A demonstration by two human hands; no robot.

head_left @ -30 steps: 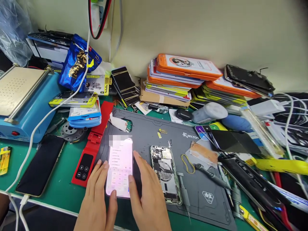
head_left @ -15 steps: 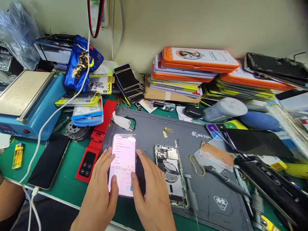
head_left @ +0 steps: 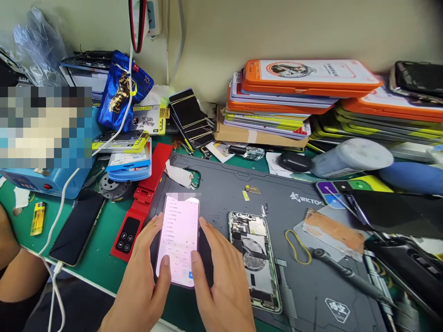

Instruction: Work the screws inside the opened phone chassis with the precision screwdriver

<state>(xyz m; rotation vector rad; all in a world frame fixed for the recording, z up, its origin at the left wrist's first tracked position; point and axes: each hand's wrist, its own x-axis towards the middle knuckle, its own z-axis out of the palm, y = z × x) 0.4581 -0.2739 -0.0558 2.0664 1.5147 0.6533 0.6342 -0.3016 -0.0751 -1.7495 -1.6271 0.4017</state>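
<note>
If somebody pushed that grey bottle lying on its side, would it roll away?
Probably a little. The grey bottle looks round and lies on its side, so a sideways push would likely roll it. The black mouse-like lump beside it and the box stacks behind would probably stop it soon.

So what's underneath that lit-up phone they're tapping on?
The lit phone lies on a grey work mat. Both hands flank it; the mat directly beneath is hidden.
</note>
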